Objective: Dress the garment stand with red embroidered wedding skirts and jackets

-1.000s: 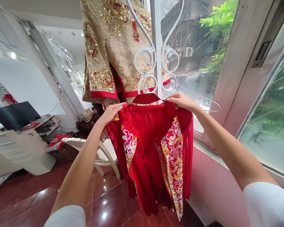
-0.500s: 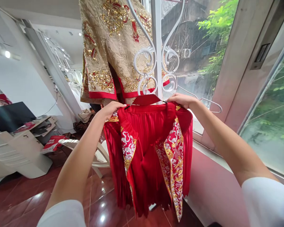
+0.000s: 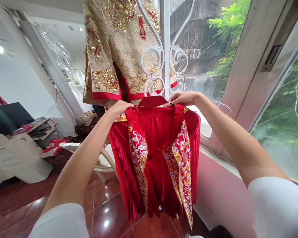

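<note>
Red pleated skirt hangs between and below a person's fingers, with left hand and right hand each pinching a side of its waist edge, apparently to spread the top level. Above the fingers, a gold sequined jacket with red trim hangs behind a scrolled white metal stand. Beneath them, soft pleats fall around stiffer-looking panels of silver-and-gold embroidery. Between them sits a smooth red hanger, its slim black ends near the fingertips, its hook seemingly on the stand for support.
</note>
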Demonstrator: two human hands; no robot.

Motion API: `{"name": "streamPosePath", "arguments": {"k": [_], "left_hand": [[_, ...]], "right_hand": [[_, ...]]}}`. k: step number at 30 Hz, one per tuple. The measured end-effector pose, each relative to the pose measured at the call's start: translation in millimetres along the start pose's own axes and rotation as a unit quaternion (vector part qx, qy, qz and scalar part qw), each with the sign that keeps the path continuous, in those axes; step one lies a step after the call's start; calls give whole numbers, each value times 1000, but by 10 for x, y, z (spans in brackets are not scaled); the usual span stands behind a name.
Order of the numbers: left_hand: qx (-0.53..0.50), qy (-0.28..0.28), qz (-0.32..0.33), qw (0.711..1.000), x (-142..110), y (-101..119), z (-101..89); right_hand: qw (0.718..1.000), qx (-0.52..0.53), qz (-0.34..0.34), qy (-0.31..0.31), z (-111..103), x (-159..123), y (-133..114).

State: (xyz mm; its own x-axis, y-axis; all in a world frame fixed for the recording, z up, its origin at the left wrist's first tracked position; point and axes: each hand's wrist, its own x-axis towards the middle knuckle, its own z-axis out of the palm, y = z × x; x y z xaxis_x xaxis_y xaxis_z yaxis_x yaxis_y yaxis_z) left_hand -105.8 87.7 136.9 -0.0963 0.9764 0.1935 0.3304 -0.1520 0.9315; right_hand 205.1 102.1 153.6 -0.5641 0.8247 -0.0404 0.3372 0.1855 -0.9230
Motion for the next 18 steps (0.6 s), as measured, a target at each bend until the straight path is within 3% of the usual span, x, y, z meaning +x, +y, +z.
{"name": "streamPosePath", "arguments": {"k": [5, 9, 11, 14, 16, 18], "left_hand": [[-5, -3, -20, 1000, 28, 7, -5], [2, -4, -19, 1000, 36, -30, -6], [7, -4, -4, 1000, 27, -52, -8], [22, -7, 53, 998, 0, -80, -1], [63, 4, 126, 990, -35, -80, 19], [103, 49, 215, 970, -103, -41, 62]], "right_hand": [[996, -59, 49, -54, -14, 116, -130], [989, -137, -4, -57, 42, 145, -145], [988, -150, -40, -2, 77, 150, -97], [981, -89, -99, 143, 135, 168, 25], [964, -6, -136, 227, 175, 186, 106], [949, 70, -164, 261, 214, 196, 162]]}}
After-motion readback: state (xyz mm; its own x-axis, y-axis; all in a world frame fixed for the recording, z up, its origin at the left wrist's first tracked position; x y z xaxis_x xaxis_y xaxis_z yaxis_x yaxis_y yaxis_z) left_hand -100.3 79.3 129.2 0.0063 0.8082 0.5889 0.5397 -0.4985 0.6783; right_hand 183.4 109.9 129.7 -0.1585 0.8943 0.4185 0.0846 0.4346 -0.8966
